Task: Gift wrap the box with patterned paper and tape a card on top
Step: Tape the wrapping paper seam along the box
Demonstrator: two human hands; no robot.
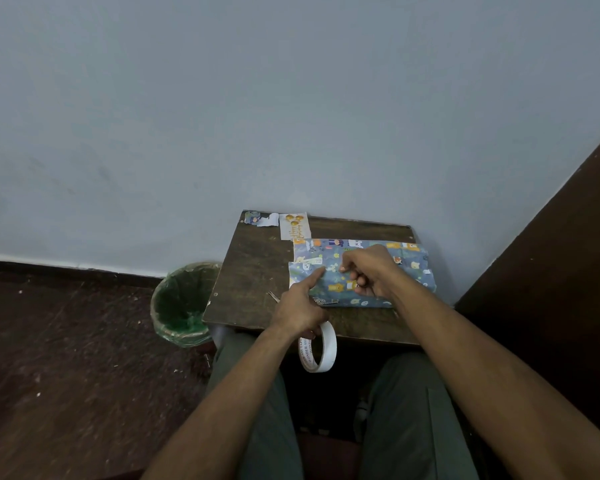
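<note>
- Wrapped box lies on the counter, right side.
- Left hand holds the tape roll, forefinger pressing the paper.
- Right hand: grip pinched on the paper.
- Card lies far, near the wall.

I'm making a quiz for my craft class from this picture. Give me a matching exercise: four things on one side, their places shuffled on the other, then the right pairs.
Things:
1. tape roll
2. card
3. bin
4. wrapped box

Places:
A. on the floor left of the table
B. at the table's far edge, by the wall
C. under both hands, on the table
D. hanging from the left hand at the table's near edge

Pairs: 1-D, 2-B, 3-A, 4-C
</note>
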